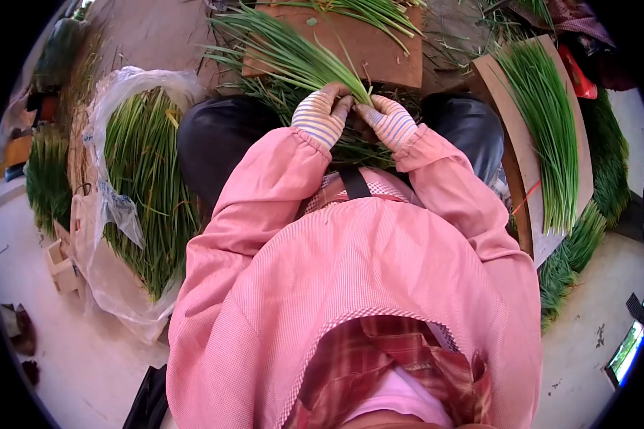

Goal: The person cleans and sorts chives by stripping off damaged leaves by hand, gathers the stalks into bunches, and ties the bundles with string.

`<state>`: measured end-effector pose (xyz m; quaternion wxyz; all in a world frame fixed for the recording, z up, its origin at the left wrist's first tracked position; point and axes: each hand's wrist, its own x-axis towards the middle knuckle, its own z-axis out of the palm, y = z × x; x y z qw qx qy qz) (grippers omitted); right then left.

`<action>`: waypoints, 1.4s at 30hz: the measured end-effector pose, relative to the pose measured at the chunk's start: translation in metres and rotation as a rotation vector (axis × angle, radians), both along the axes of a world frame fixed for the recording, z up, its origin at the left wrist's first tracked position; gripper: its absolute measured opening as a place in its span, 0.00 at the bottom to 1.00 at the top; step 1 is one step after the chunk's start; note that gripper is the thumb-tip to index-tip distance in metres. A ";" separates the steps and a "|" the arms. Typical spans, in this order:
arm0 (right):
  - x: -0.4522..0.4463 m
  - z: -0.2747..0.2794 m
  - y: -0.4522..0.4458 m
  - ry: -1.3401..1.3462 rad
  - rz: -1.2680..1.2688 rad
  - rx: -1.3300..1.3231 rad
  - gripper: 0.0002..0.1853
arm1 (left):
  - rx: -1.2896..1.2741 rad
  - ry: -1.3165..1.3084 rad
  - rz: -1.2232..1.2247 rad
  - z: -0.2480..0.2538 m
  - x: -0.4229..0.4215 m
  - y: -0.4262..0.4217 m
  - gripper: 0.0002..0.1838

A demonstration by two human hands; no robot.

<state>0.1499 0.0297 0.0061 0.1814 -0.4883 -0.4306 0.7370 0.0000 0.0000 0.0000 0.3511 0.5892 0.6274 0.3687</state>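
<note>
A bunch of chives (300, 57) lies slantwise in front of me, its green leaves fanning to the upper left. Around its pale stem end, my left hand (320, 116) is closed, in a striped glove with bare fingertips. My right hand (388, 121), gloved the same way, pinches at the stem ends right beside it. Both hands meet just above my lap, between my knees. Loose green leaves (279, 93) lie beneath them. Which stems the right fingertips hold is partly hidden.
Ahead, a brown board (386, 64) carries more chives. A clear plastic bag (104, 264) full of chives stands left. On the right, a neat row of chives (551, 136) lies on a tilted board (494, 75), with further bundles (572, 250) beside it.
</note>
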 end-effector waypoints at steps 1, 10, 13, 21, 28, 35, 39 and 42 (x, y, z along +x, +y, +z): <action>-0.003 -0.005 0.000 -0.011 0.021 0.064 0.11 | 0.051 0.051 -0.033 -0.002 -0.005 0.002 0.09; 0.040 -0.012 0.017 0.267 -0.351 -0.138 0.13 | 0.120 0.262 0.276 0.015 -0.091 -0.014 0.10; 0.036 -0.001 0.009 0.435 -0.162 -0.264 0.14 | -0.328 -0.174 -0.159 0.038 -0.058 -0.043 0.23; 0.017 0.026 -0.034 0.185 0.151 -0.029 0.11 | -0.458 -1.533 0.356 0.017 0.039 -0.010 0.18; 0.055 0.005 0.068 -0.122 0.060 0.789 0.09 | 0.194 -0.888 0.100 0.069 -0.042 0.065 0.15; 0.053 -0.005 0.163 -0.895 0.218 1.187 0.13 | -0.407 -2.079 0.023 0.020 -0.039 0.052 0.09; 0.040 0.011 0.170 -1.153 0.452 1.059 0.16 | -0.278 -1.850 0.134 0.001 -0.026 0.036 0.10; 0.039 0.026 0.182 -0.943 0.341 1.101 0.12 | -0.246 -1.585 0.374 0.008 -0.022 0.035 0.09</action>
